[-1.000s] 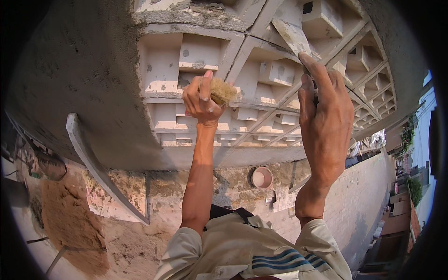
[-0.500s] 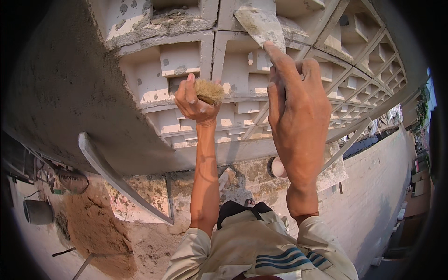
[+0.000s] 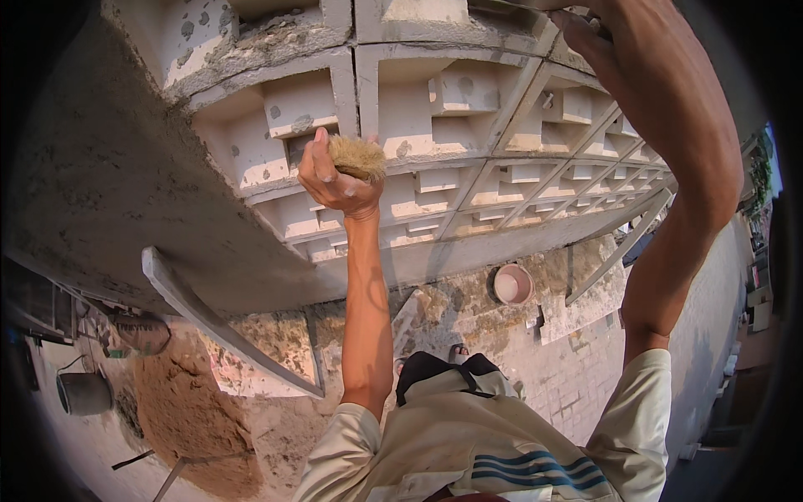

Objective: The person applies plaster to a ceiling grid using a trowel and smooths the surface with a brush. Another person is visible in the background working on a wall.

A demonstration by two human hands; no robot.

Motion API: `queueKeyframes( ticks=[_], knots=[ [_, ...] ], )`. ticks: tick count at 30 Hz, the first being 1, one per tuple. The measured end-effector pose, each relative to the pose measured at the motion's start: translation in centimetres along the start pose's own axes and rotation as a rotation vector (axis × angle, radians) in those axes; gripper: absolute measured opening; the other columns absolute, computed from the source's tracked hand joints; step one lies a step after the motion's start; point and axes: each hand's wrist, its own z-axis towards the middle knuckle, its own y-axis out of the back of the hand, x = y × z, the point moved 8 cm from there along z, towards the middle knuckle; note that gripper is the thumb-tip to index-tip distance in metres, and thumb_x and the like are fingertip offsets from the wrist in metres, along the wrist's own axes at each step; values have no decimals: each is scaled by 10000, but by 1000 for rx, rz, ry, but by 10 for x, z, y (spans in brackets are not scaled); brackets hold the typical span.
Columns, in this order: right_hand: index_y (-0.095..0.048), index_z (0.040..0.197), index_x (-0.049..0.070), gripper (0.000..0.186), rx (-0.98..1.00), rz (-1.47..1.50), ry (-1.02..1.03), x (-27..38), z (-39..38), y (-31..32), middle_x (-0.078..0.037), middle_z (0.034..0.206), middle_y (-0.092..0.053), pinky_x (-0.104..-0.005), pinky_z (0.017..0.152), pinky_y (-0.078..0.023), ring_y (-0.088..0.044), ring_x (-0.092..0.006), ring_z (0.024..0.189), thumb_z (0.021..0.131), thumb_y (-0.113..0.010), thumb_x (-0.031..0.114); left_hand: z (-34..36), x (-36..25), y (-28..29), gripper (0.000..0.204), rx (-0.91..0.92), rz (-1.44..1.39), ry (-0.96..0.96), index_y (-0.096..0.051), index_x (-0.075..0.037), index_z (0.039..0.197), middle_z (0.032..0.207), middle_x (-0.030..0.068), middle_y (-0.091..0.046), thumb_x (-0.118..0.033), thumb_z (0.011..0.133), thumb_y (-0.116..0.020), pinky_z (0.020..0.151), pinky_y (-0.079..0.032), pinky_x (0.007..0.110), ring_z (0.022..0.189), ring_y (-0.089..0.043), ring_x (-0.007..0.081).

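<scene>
My left hand (image 3: 333, 180) is closed around a tan bristly brush (image 3: 355, 157), held over the white breeze-block wall (image 3: 410, 171) with its square recesses and grey mortar spots. High at the top right, my right hand (image 3: 598, 29) has its fingers curled near the upper blocks; the thing in its grip is mostly hidden at the frame's edge, so I cannot make it out. The rough grey plaster (image 3: 100, 176) borders the blocks on the left.
Below lie a pink bucket (image 3: 513, 285), a sand pile (image 3: 188, 410) and a dark bucket (image 3: 82, 391). A curved board (image 3: 209, 326) leans at the left, a thin plank (image 3: 619, 247) at the right. My feet stand on pale paving (image 3: 569, 376).
My right hand has risen toward the top right, taking the pale flat scraper mostly out of sight. My left hand with the brush has shifted slightly left in the picture.
</scene>
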Motion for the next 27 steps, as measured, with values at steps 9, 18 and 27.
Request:
queueKeyframes(
  ticks=[9, 18, 27],
  knots=[
    [-673, 1264, 64, 232, 237, 51, -42, 6, 19, 20, -132, 1133, -734, -355, 911, -568, -707, -233, 993, 1074, -585, 162, -2, 6, 2, 795, -12, 11, 21, -527, -29, 1441, 1250, 141, -670, -435, 861, -889, 912, -512, 462, 1064, -615, 331],
    [-675, 1308, 99, 253, 307, 370, 61, -46, -9, 13, -88, 1249, -737, -348, 962, -556, -713, -227, 1114, 1071, -659, 187, -1, 1, 0, 791, -6, 4, 16, -511, -39, 1450, 1265, 140, -667, -462, 885, -868, 914, -514, 465, 1085, -616, 332],
    [-699, 1286, 110, 237, 83, 79, 369, -7, -20, 47, -91, 1249, -750, -372, 967, -561, -706, -265, 1096, 1071, -667, 204, 0, 2, 2, 780, -11, 19, 6, -521, -23, 1433, 1276, 138, -668, -450, 883, -872, 907, -513, 469, 1077, -622, 343]
  ],
)
